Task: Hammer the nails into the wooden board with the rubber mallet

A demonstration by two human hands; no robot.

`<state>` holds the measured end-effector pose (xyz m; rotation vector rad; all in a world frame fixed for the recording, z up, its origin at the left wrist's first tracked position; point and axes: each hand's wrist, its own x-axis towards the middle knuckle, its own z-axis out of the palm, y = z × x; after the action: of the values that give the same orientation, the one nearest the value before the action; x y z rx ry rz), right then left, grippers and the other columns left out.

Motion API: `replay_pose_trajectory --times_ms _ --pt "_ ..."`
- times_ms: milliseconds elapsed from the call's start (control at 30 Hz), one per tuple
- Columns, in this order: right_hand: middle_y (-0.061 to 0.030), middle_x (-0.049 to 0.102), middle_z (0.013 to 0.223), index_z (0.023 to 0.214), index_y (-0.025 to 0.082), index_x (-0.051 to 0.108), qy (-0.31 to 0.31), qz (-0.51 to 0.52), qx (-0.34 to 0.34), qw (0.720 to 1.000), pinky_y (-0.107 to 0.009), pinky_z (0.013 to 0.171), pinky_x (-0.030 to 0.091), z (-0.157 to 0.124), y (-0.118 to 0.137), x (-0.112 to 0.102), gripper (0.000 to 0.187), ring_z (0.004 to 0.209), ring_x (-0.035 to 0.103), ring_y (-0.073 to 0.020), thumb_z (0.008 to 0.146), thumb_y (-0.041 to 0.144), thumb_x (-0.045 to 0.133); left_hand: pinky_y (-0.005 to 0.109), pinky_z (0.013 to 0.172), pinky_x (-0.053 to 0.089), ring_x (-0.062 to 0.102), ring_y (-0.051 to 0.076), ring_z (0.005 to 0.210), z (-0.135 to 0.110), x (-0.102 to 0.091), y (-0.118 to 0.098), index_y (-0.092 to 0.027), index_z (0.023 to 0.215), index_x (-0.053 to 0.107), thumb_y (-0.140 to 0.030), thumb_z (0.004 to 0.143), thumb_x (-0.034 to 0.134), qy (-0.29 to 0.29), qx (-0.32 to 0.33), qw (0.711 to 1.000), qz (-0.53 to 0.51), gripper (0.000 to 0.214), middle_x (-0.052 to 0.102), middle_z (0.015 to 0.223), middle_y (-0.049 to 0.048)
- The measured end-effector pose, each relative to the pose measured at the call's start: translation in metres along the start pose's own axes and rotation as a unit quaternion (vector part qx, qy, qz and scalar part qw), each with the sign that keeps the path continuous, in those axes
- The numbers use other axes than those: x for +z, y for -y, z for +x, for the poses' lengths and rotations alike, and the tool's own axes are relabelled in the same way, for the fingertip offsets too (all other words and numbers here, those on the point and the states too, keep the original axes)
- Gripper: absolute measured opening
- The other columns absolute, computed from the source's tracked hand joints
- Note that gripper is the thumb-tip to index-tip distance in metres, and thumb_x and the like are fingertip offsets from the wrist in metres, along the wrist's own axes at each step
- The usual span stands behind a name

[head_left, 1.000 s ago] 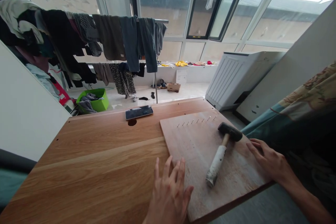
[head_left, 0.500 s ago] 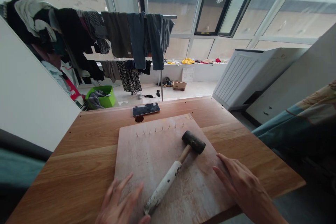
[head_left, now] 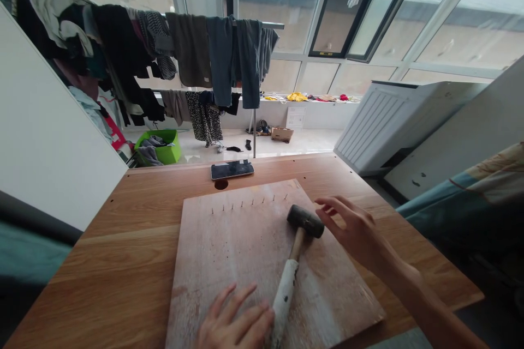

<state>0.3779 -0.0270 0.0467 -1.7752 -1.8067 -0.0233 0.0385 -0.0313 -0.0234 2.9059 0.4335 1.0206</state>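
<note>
Head view | we see the mallet (head_left: pixel 292 267) lying on the board (head_left: pixel 229 240) at the near edge of the desk (head_left: pixel 123 251) | left hand (head_left: pixel 233 324) released, flat on the board just beside the handle's end | right hand (head_left: pixel 354 229) released, fingers spread, just beside the mallet's black head.

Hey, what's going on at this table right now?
A person is at a wooden table with a plywood board lying flat on it. A black-headed mallet lies on the board. The left hand rests open on the board's near edge, right beside the end of the mallet's handle. The right hand hovers open, fingers spread, next to the mallet's head. A row of nails stands along the board's far edge, and a phone lies beyond it.
</note>
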Motion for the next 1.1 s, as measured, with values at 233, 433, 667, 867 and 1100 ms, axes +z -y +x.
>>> replay_pose_trajectory --times_ms 233,433,667,867,1100 --pt "-0.0088 0.076 0.101 0.101 0.017 0.076 0.199 -0.034 -0.035 0.979 -0.027 0.077 0.051 0.094 0.001 0.039 0.014 0.081 0.071 -0.0184 0.093 0.021 0.064 0.033 0.064 0.061 0.067 0.017 0.066 0.027 -0.03 0.1 -0.023 0.121 0.066 -0.05 0.096 0.06 -0.073 -0.383 0.921 -0.001 0.037 0.07 0.101 0.0054" --pt "-0.0066 0.076 0.081 0.087 0.017 0.076 0.248 -0.068 -0.049 0.965 -0.026 0.071 0.044 0.11 0.007 0.049 0.02 0.076 0.067 -0.0188 0.09 0.006 0.059 0.032 0.07 0.06 0.072 0.019 0.075 0.041 -0.016 0.148 -0.023 0.121 0.066 -0.049 0.089 0.065 -0.004 -0.405 0.903 -0.145 0.041 0.079 0.115 0.007" --pt "-0.0053 0.076 0.085 0.094 0.019 0.076 0.271 -0.083 -0.066 0.957 -0.024 0.071 0.043 0.109 0.034 0.05 0.014 0.078 0.068 -0.0169 0.093 0.013 0.064 0.031 0.054 0.06 0.064 0.013 0.045 0.051 -0.017 0.159 -0.018 0.12 0.07 -0.049 0.095 0.057 0.016 -0.407 0.88 -0.246 0.042 0.078 0.124 0.011" --pt "-0.0062 0.072 0.077 0.078 0.017 0.074 0.275 -0.114 -0.083 0.951 -0.026 0.063 0.038 0.115 0.054 0.045 0.025 0.069 0.063 -0.0154 0.097 0.012 0.058 0.04 0.099 0.06 0.077 0.028 0.11 0.061 -0.003 0.166 -0.018 0.121 0.072 -0.044 0.096 0.058 0.078 -0.342 0.903 -0.249 0.039 0.08 0.117 0.0081" --pt "-0.0104 0.073 0.078 0.081 0.016 0.077 0.294 -0.14 -0.099 0.94 -0.027 0.055 0.03 0.113 0.063 0.065 0.022 0.06 0.063 -0.0167 0.097 0.018 0.061 0.038 0.086 0.065 0.081 0.025 0.09 0.071 -0.006 0.155 -0.02 0.126 0.071 -0.043 0.099 0.057 0.056 -0.356 0.901 -0.242 0.038 0.079 0.121 0.0067"
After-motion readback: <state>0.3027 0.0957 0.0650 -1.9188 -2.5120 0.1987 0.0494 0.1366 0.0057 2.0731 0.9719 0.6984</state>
